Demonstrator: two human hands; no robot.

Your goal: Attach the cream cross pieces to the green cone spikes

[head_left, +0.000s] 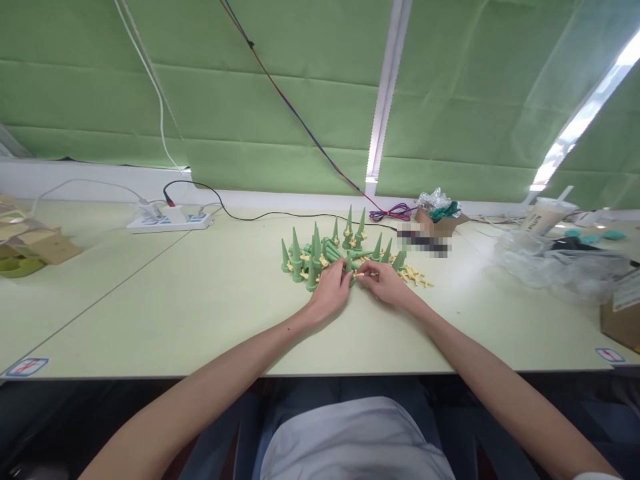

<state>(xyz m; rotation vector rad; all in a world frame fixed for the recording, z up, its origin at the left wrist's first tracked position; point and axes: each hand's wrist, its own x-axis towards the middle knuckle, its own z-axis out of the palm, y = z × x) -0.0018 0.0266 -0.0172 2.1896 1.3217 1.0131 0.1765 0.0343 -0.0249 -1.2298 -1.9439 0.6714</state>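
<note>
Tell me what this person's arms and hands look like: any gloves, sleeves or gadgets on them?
The left hand and right hand are both bare, with no gloves, watch or bracelet in sight. The forearms are uncovered too, with no cables; the left one carries a small spot. A whitish sleeve edge shows on the right arm, and the shirt is pale grey.

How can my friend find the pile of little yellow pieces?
On the pale table, find the green cones. At their right edge, just past the right hand, is the pile of yellow pieces. They lie loose, while other yellow pieces sit on upright cones.
</note>
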